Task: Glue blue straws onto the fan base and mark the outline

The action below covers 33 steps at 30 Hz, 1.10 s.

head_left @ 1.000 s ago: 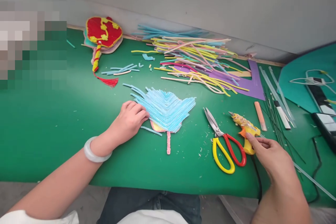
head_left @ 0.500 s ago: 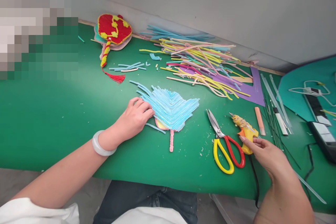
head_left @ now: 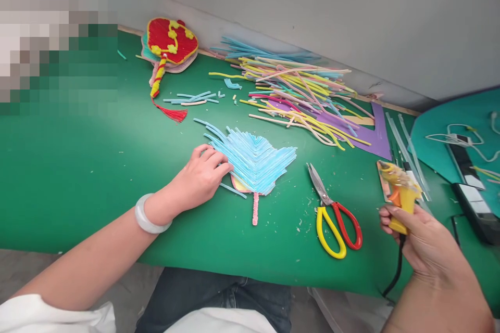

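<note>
A blue fan (head_left: 260, 158), made of pipe cleaners laid in a V pattern, lies on the green table with its pink handle (head_left: 255, 209) toward me. My left hand (head_left: 205, 174) is closed at its left edge, fingers curled on the blue strips there; the fingertips are partly hidden. One loose blue pipe cleaner (head_left: 236, 191) sticks out beside that hand. My right hand (head_left: 417, 231) is wrapped round the grip of a yellow hot glue gun (head_left: 406, 200) with an orange trigger, its nozzle pointing up and left. Between the hands lie scissors (head_left: 327, 203) with yellow and red handles.
A pile of colored pipe cleaners (head_left: 297, 88) lies at the back over a purple sheet (head_left: 378, 135). A red and yellow fan (head_left: 172, 41) with a tassel lies back left. Clear glue sticks (head_left: 410, 151), a teal board (head_left: 441, 135) and a black-and-white device (head_left: 476, 208) are at right.
My right hand has moved right with the glue gun, away from the scissors, and now holds it more firmly. My left hand has shifted slightly right along the fan's edge.
</note>
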Available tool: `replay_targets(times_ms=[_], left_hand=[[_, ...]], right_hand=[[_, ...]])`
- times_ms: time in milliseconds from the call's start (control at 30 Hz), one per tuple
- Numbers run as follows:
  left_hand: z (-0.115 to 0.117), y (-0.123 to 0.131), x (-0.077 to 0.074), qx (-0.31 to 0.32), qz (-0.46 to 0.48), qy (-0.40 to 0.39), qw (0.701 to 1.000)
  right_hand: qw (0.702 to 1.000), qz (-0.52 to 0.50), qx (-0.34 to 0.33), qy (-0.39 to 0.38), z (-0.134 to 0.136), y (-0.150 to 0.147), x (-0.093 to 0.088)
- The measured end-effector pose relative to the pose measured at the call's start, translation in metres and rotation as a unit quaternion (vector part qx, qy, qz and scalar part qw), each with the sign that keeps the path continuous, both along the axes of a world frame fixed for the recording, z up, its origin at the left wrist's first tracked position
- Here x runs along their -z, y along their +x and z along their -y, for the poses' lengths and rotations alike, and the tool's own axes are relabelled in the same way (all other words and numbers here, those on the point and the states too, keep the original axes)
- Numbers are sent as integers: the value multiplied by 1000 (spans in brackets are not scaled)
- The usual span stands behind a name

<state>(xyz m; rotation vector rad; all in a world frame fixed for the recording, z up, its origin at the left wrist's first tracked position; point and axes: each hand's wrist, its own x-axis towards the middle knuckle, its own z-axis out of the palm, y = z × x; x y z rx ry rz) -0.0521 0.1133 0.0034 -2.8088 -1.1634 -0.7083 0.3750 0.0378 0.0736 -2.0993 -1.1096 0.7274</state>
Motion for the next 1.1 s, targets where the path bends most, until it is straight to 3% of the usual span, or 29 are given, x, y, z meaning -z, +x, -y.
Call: replay_targets(times_ms=[100, 367, 500, 600, 800, 967, 1100], left_hand=[[6, 1, -7, -1, 6, 6, 1000], [23, 5, -17, -17, 36, -18, 999], [36, 6, -17, -54, 17, -43, 997], [42, 4, -14, -73, 0, -50, 996], [33, -8, -7, -72, -42, -51, 995], [28, -11, -1, -50, -51, -76, 995], [29, -11, 4, -53, -40, -79, 995]], right_hand=[[988, -145, 49, -4, 2, -7, -10], [983, -170, 63, 43, -3, -51, -32], [984, -178, 4, 27, -5, -78, -31], [992, -117, -49, -14, -8, -96, -30], [986, -1, -161, -46, -19, -139, -23], [957, 93, -273, -10, -30, -173, -6], [924, 143, -349, 64, -32, -189, 9]])
